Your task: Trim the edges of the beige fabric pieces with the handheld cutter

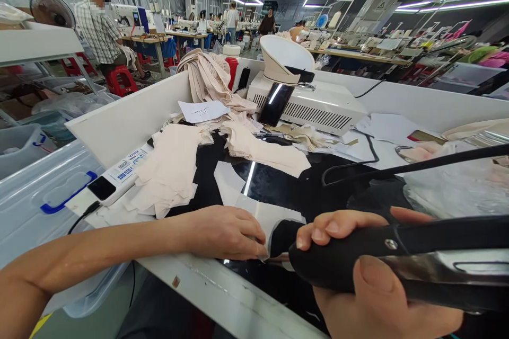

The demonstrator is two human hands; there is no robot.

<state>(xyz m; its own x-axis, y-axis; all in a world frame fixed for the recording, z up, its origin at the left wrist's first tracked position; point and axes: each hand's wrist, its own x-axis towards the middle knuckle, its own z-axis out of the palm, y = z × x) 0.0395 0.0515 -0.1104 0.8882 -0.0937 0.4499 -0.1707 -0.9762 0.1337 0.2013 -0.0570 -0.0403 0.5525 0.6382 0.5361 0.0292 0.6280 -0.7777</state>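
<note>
My left hand (228,233) reaches in from the left. Its fingers are closed together at the near edge of a thin white cut piece (254,209) with a curved outline, lying on the glossy black work surface (286,183). My right hand (369,286) is wrapped round a thick black handheld tool (338,259) with a shiny metal strip along its side. A narrow metal tip on the tool points left, close to my left fingertips. Whether it touches the piece I cannot tell. Pale pink cut pieces lie in a loose stack (170,164) and in another pile (266,151) behind.
A smartphone (275,104) leans on a white vented box (306,98). A black cable (429,163) crosses at right above a clear plastic bag (445,185). A white power bank (115,180) lies at the left edge. Low white walls (131,116) border the table.
</note>
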